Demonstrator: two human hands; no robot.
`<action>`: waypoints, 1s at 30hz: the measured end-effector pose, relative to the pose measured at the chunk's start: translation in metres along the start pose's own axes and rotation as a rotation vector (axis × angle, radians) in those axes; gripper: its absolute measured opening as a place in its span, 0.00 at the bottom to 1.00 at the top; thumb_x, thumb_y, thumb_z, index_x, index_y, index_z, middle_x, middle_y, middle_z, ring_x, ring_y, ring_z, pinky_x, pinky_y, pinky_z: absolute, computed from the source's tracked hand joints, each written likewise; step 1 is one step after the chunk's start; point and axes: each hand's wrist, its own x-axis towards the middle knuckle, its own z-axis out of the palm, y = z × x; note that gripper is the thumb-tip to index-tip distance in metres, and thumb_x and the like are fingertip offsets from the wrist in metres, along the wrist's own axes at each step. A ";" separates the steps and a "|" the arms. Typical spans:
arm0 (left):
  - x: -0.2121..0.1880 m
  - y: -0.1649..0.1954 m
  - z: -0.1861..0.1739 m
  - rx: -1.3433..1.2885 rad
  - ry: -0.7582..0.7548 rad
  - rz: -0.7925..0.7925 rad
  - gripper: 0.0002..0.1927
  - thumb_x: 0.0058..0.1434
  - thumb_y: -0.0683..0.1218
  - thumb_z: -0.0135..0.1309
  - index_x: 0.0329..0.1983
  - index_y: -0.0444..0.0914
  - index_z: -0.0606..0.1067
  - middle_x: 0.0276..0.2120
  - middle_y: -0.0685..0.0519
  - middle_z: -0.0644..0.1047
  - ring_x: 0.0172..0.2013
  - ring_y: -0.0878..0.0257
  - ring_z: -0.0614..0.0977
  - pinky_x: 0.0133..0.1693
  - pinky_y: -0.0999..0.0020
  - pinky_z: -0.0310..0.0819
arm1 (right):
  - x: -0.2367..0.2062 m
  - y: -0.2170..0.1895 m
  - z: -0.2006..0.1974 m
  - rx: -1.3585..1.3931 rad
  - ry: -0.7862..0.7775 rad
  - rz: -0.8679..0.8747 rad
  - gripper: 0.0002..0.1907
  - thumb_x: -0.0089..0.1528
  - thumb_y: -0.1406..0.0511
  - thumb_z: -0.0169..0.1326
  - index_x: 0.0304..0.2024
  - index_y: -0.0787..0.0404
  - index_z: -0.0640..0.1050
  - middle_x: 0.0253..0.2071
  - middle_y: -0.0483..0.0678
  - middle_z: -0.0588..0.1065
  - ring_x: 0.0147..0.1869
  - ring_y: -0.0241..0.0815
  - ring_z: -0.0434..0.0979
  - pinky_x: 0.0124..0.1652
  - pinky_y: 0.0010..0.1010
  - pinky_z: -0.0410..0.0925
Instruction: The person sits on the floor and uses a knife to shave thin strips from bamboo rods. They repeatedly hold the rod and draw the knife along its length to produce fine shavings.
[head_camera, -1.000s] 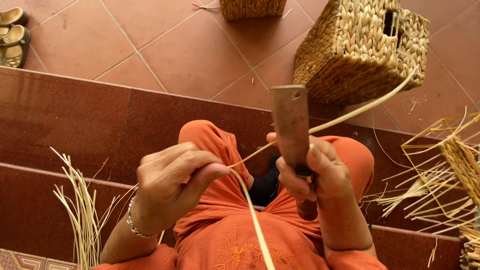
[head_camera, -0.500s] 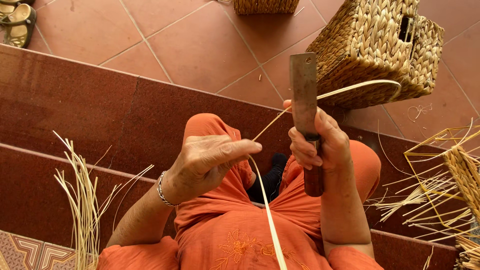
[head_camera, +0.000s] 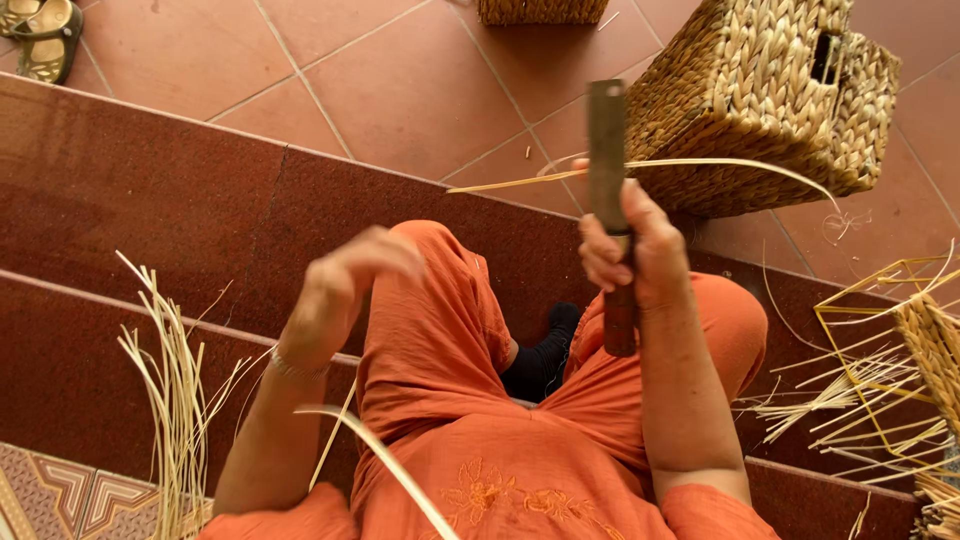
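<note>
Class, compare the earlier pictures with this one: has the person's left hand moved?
Yes. The left hand has let go of the pale strip and swung left, away from the blade that the right hand holds upright.

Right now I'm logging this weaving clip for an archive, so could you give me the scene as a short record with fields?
Setting: person in orange clothes seated on dark red stone steps
Right hand: gripping a flat metal blade with wooden handle, upright
Left hand: raised, blurred, holding nothing I can make out
Strand: pale split reed strip crossing the blade
Nearby: woven straw basket on tiles; bundle of pale reed strips at left; half-woven yellow wire frame at right
</note>
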 end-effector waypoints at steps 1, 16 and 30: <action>0.004 -0.007 0.002 0.003 0.132 -0.016 0.27 0.73 0.64 0.40 0.43 0.39 0.77 0.42 0.52 0.79 0.48 0.62 0.78 0.54 0.61 0.73 | 0.001 0.011 0.008 -0.062 0.008 0.010 0.29 0.76 0.50 0.34 0.70 0.61 0.64 0.19 0.38 0.61 0.15 0.29 0.57 0.16 0.24 0.58; 0.013 -0.090 0.047 0.227 0.165 -0.200 0.10 0.70 0.36 0.52 0.52 0.32 0.79 0.40 0.54 0.80 0.36 0.71 0.78 0.36 0.75 0.74 | 0.015 0.054 0.012 -0.049 -0.139 0.009 0.28 0.73 0.61 0.46 0.73 0.67 0.64 0.28 0.50 0.72 0.28 0.40 0.75 0.31 0.27 0.70; -0.004 -0.095 0.050 0.238 0.051 -0.432 0.08 0.66 0.43 0.60 0.45 0.34 0.83 0.30 0.56 0.81 0.28 0.74 0.77 0.29 0.77 0.73 | 0.008 0.048 0.009 -0.112 -0.021 0.133 0.24 0.69 0.68 0.50 0.67 0.69 0.66 0.32 0.52 0.76 0.29 0.38 0.79 0.30 0.25 0.73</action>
